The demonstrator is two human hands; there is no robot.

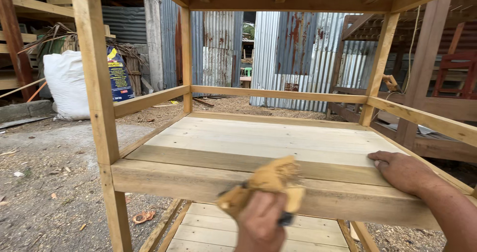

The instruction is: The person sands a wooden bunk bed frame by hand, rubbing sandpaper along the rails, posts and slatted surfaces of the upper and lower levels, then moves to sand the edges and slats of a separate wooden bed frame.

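Observation:
A bare wooden shelf frame [99,98] stands in front of me, and its middle shelf of planks [258,137] is at hand height. My left hand [261,224] is at the bottom centre, gripping a motion-blurred brush with tan bristles and a dark handle [271,182]. The brush is held against the darker front plank [169,180]. My right hand [402,170] lies flat, palm down, on the right end of the shelf and holds nothing. A lower shelf of pale planks [213,229] shows beneath.
The ground around the frame is dirt strewn with sawdust [49,182]. A white sack [67,85] sits at the left. Corrugated metal walls [293,53] close the back. Other wooden furniture frames [437,83] stand close on the right.

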